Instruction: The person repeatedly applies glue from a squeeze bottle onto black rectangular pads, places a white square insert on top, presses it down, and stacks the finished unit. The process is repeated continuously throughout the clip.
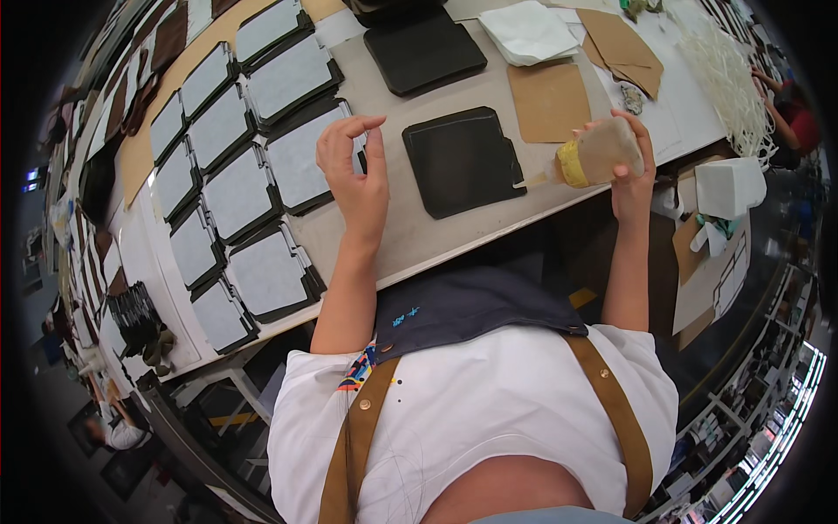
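I am holding a squeeze bottle in my right hand, fingers wrapped tight around its beige body, and I am tilting it on its side so that its yellow cap and thin nozzle are pointing left toward the dark leather panel lying on the worktable in front of me. The nozzle tip is sitting just at the panel's right edge; whether it is touching, I cannot tell. My left hand is hovering above the table just to the left of that panel, gripping nothing, its fingers loosely curled with thumb and forefinger bent toward each other. Behind the panel a second dark panel is lying farther up the table, and to its right a tan leather piece and a stack of white sheets are resting. On my left, rows of dark-backed pieces with pale grey faces are covering the table side by side. At the far right edge another person's arm is showing beside a heap of white cords.
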A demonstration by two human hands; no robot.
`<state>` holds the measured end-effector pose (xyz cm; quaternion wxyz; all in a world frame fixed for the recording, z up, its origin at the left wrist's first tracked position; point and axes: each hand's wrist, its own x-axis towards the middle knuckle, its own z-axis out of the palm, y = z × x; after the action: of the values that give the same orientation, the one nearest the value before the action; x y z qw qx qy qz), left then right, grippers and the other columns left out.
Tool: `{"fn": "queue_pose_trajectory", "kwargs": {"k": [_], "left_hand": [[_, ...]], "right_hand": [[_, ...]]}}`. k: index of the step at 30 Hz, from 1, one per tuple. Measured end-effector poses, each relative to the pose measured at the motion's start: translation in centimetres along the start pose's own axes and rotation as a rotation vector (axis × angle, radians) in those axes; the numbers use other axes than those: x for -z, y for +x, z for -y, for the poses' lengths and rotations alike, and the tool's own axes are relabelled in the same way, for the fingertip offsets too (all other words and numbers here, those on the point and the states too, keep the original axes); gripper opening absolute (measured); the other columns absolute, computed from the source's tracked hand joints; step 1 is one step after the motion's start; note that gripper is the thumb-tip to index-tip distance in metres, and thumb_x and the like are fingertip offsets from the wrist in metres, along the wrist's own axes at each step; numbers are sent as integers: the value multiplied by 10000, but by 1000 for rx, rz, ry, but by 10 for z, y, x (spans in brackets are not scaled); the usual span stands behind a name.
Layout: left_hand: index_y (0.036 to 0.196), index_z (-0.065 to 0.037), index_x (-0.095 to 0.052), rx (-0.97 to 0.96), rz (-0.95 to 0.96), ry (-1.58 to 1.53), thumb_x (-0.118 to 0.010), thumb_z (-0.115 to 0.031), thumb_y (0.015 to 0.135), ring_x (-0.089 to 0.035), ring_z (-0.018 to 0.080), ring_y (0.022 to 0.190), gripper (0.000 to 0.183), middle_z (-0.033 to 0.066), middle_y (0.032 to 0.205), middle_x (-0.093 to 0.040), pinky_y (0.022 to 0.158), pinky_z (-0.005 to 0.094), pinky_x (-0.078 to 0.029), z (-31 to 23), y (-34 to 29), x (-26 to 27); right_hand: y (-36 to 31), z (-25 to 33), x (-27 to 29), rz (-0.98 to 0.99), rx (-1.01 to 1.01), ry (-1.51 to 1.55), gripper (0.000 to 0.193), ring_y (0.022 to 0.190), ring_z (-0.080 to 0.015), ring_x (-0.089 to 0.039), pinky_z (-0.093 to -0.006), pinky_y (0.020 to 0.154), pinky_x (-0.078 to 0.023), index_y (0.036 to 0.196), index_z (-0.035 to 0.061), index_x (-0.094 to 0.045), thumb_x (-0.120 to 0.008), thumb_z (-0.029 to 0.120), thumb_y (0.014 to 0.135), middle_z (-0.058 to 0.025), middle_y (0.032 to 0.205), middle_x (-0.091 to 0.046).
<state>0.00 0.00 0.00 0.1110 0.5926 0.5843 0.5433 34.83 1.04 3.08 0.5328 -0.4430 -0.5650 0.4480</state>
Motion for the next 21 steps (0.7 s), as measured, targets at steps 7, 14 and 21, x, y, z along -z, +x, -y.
{"fn": "queue_pose_trajectory", "kwargs": {"k": [7, 14, 21], "left_hand": [[1018, -67, -701, 8, -14, -16, -634, -79, 949, -551, 209, 1100, 97, 44, 1070, -667, 1026, 344, -373, 1, 0, 2], [1040, -45, -703, 5, -7, -15, -618, -86, 968, -558, 188, 1100, 118, 39, 1083, -667, 1019, 325, -393, 1, 0, 1], [1011, -97, -701, 5, -18, -59, -646, -88, 933, -536, 223, 1099, 95, 36, 1053, -666, 1045, 370, -332, 6, -2, -2]], "right_hand": [[-60, 3, -8, -361, -22, 127, 926, 1165, -324, -629, -443, 1024, -507, 1363, -4, -390, -815, 574, 778, -206, 1235, -600], [-108, -4, -53, -527, 241, -3, 809, 1136, -347, -619, -514, 1029, -505, 1295, 35, -342, -809, 493, 818, -225, 1214, -560], [-118, -14, -63, -464, 316, -79, 813, 1140, -363, -612, -522, 1010, -515, 1324, 69, -305, -797, 493, 835, -238, 1233, -540]]}}
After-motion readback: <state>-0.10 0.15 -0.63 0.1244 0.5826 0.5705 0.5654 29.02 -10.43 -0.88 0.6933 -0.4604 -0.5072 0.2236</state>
